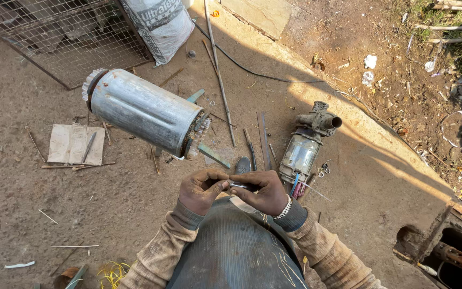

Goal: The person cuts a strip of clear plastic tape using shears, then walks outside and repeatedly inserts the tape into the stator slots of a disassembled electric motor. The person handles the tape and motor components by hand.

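Observation:
My left hand (201, 188) and my right hand (261, 191) meet in front of my chest, both pinching a small thin metal piece (237, 185) between their fingertips. A metal bracelet sits on my right wrist. Just beyond my hands a grey metal cylinder (143, 111) with toothed ends lies on its side on the dirt ground. To the right of it lies a dusty pump motor (301, 152) with coloured wires at its near end.
Flat metal strips and rods (263, 140) lie between cylinder and motor. A cardboard scrap (70, 143) lies at left, wire mesh (65, 32) and a white sack (159, 24) at the back. A black cable (252, 72) crosses the ground. An open pit (455, 257) is at lower right.

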